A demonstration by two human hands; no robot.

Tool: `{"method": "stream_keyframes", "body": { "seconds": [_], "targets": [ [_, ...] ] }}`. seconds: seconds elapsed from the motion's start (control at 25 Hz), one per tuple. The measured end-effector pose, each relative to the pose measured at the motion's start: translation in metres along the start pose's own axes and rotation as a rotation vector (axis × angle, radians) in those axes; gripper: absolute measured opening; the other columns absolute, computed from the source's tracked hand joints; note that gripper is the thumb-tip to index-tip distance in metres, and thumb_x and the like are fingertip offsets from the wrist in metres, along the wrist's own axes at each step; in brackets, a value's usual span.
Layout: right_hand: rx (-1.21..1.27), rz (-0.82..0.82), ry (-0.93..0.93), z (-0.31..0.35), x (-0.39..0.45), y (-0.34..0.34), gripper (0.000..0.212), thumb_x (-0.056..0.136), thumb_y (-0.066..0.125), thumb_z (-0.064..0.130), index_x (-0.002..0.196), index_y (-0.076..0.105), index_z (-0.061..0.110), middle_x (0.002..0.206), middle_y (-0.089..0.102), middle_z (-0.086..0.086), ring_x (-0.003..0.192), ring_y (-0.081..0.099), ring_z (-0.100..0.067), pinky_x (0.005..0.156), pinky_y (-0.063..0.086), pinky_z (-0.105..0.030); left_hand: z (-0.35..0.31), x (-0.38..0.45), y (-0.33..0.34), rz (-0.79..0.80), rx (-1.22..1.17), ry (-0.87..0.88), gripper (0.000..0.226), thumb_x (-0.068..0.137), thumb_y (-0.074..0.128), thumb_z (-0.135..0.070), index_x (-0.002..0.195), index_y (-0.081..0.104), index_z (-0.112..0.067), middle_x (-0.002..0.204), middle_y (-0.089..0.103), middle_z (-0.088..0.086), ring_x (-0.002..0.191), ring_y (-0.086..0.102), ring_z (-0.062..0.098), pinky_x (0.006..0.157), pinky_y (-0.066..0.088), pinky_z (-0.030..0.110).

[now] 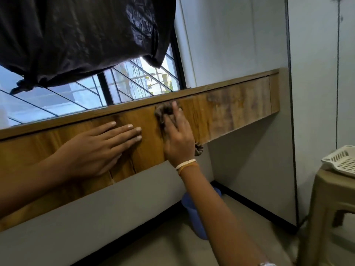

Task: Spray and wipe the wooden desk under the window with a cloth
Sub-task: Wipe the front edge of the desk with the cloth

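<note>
The wooden desk (240,106) runs along the wall under the window, its front face turned toward me. My right hand (177,137) presses a dark brownish cloth (165,111) flat against that wooden face near its middle; part of the cloth pokes out below my palm at the desk's lower edge. My left hand (99,148) lies flat on the wood just to the left, fingers spread and holding nothing. The wood to the right of the cloth looks dull and grey-streaked, while the wood to the left looks warmer. No spray bottle is in view.
A dark curtain (76,35) hangs bunched over the barred window (57,100). A blue bucket (194,212) stands on the floor below the desk, behind my right forearm. At the right, a beige plastic stool (326,204) carries a white slotted basket (342,160). A black cable runs down the wall.
</note>
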State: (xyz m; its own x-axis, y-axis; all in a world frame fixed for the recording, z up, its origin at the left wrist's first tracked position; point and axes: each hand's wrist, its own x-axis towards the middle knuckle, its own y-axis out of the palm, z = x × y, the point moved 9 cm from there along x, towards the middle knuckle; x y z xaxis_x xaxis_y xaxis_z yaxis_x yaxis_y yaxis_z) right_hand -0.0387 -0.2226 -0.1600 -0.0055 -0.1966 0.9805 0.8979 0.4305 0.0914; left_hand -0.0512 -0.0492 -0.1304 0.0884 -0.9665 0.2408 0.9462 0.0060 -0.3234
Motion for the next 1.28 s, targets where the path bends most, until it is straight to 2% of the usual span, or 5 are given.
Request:
{"method": "stream_keyframes", "body": {
  "seconds": [0.4,0.72,0.8,1.0,1.28],
  "targets": [
    [-0.096,-0.094,0.741,-0.151,0.013,-0.042,0.036,0.104,0.038,0.015,0.135,0.052,0.004,0.162,0.018,-0.013,0.146,0.026,-0.034,0.109,0.041,-0.051,-0.010,0.041,0.013,0.004,0.013,-0.012,0.057,0.099,0.021,-0.031,0.154,0.024,-0.014,0.161,0.021,0.008,0.148,0.020,0.027,0.119,0.014,0.045],
    [0.024,0.193,-0.254,0.034,0.008,0.009,0.042,0.097,0.048,0.012,0.137,0.054,0.002,0.155,0.031,-0.022,0.144,0.032,-0.037,0.116,0.033,-0.046,-0.016,0.043,0.003,-0.014,0.009,0.016,0.058,0.086,0.031,-0.025,0.134,0.054,-0.002,0.134,0.058,0.020,0.126,0.054,0.035,0.113,0.018,0.044],
    [-0.023,0.118,-0.223,0.001,0.029,-0.004,0.039,0.098,0.047,0.009,0.135,0.056,0.002,0.154,0.034,-0.020,0.138,0.041,-0.034,0.110,0.041,-0.043,-0.017,0.043,0.007,-0.008,-0.010,0.025,0.060,0.088,0.030,-0.027,0.141,0.048,-0.004,0.144,0.049,0.018,0.134,0.046,0.032,0.114,0.018,0.042],
    [-0.077,-0.169,0.580,-0.101,0.066,-0.038,0.038,0.100,0.042,0.007,0.136,0.055,0.008,0.156,0.034,-0.012,0.138,0.040,-0.030,0.110,0.042,-0.042,-0.016,0.039,0.008,-0.049,-0.006,0.025,0.058,0.092,0.032,-0.029,0.145,0.042,-0.009,0.152,0.038,0.013,0.141,0.036,0.028,0.117,0.021,0.041],
    [-0.017,0.020,-0.076,0.094,0.064,0.020,0.024,0.093,0.048,0.013,0.107,0.066,0.007,0.110,0.061,-0.011,0.101,0.053,-0.025,0.087,0.043,-0.034,-0.014,0.009,-0.020,-0.198,-0.226,-0.057,0.028,0.085,0.049,-0.014,0.093,0.075,-0.008,0.099,0.072,0.013,0.097,0.068,0.032,0.095,0.049,0.038]
  ]
}}
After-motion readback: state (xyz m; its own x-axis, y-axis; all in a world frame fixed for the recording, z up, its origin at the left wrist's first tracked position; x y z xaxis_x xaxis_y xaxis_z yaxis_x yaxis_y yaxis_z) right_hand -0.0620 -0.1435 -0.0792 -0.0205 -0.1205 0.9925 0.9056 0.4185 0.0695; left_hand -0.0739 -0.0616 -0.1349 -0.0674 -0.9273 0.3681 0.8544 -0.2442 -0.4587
